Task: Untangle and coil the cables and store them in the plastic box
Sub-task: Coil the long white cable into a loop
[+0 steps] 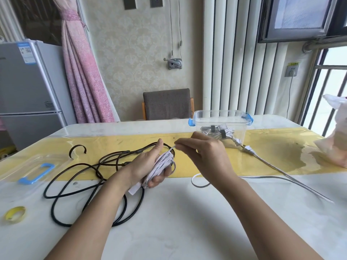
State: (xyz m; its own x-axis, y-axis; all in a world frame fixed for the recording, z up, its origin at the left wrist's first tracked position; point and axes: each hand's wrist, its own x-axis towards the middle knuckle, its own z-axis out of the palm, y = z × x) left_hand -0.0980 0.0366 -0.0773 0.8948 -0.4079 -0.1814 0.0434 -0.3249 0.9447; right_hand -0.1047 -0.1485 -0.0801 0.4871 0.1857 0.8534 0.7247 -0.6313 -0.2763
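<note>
Midair, left hand (148,164) grips a white cable coil (163,161); right hand (205,153) pinches its strand.

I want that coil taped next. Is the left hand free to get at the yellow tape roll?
Probably not yet: the left hand grips the white cable coil, so it is occupied. The yellow tape roll lies uncovered on the table near that forearm, so the path looks free.

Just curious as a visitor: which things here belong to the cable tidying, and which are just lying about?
In the job: white cable, black cable, plastic box, lid.
Lying about: yellow tape roll, plastic bag, chair.
</note>
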